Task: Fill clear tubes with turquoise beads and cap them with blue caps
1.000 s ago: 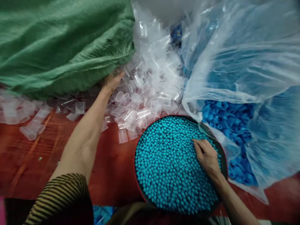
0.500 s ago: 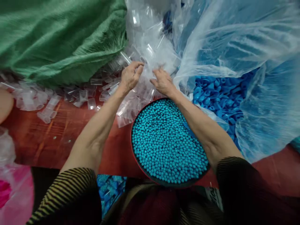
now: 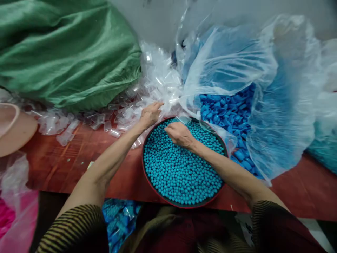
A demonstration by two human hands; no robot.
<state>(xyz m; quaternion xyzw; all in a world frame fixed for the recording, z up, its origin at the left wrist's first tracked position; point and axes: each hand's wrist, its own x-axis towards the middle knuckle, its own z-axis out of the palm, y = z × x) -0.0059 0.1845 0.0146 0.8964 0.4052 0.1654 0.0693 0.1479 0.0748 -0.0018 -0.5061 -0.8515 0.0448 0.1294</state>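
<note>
A round dark tray with a red rim stands before me, full of small turquoise balls. Over the far part of these balls is my right hand, its fingers curled in; what they hold, if anything, is hidden. Just beyond its knuckles a clear plastic piece shows at the far side of the tray. My left hand is at the near edge of a heap of clear plastic cups, left of the tray's far rim. Its fingers are bent together, and I cannot make out anything between them.
To the right, a translucent plastic bag lies open around blue moulded plastic pieces. A big green sack rests at the back left. A beige round object is at the left edge of the red table. Pink material is lower left.
My right hand has come back from the clear cups to above the balls, and its fingers have closed. The left hand stays by the heap. My view has shifted.
</note>
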